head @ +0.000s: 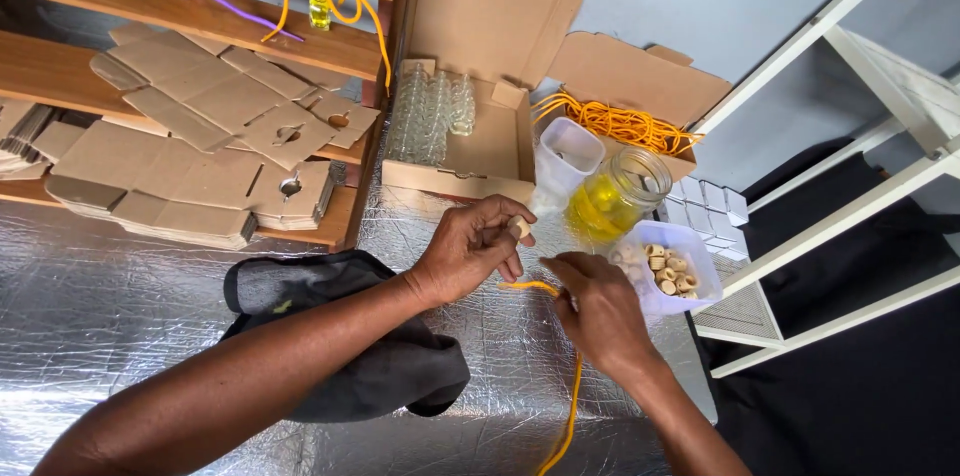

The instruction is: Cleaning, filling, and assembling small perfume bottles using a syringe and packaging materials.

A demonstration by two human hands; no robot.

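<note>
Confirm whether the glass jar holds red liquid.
No, the glass jar beside the tub of corks holds yellow liquid.

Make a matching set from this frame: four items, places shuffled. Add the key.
Items:
1. small cork
2. glass jar
3. dark cloth
4. empty glass bottles

Places:
A. under the left forearm
B. in the open cardboard box
C. pinched in the left hand
D. between two white plastic tubs, holding yellow liquid

Pairs: 1-C, 2-D, 3-A, 4-B
</note>
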